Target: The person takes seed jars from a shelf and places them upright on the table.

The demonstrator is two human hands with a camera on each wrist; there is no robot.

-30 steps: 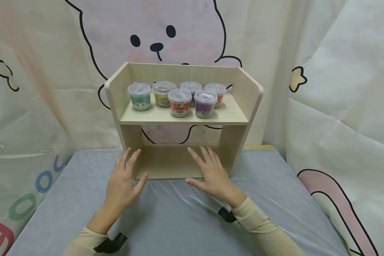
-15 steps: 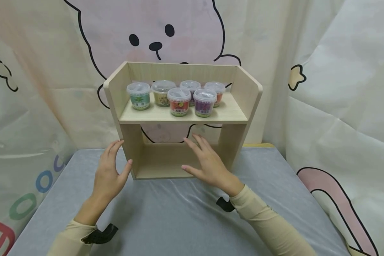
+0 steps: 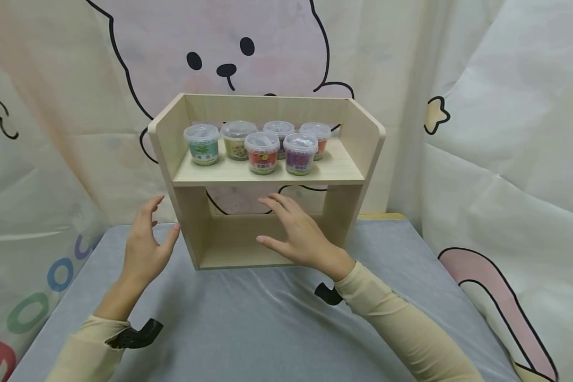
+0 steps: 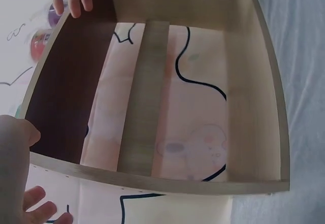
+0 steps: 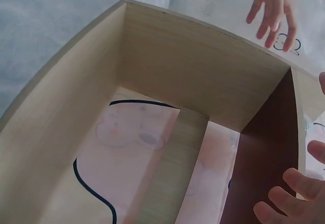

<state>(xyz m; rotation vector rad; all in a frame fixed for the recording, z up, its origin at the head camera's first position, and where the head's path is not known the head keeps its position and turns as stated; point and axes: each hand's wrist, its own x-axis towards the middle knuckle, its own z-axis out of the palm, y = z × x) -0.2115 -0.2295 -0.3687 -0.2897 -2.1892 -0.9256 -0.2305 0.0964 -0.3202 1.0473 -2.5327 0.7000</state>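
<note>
A pale wooden two-tier shelf (image 3: 267, 183) stands on the table. On its upper board sit several small lidded plastic cups: a teal-labelled cup (image 3: 203, 151), a yellowish cup (image 3: 236, 146), a red cup (image 3: 262, 158), a purple cup (image 3: 299, 159), with another purple cup and an orange cup (image 3: 319, 140) behind. My left hand (image 3: 145, 254) hovers just outside the shelf's left side, thumb spread from loosely bent fingers. In front of the lower compartment is my right hand (image 3: 303, 239), fingers spread and holding nothing. The left wrist view shows the lower compartment (image 4: 254, 82) with nothing in it.
A grey-blue cloth (image 3: 248, 323) covers the table. Printed curtains (image 3: 387, 58) enclose the back and both sides. Black straps with camera mounts are on both wrists. A crossbar (image 4: 144, 97) spans the back of the lower compartment.
My left hand has moved left and up, from in front of the shelf's lower left corner to outside its left side. The right hand has risen slightly and shifted a little left. The cups stay put.
</note>
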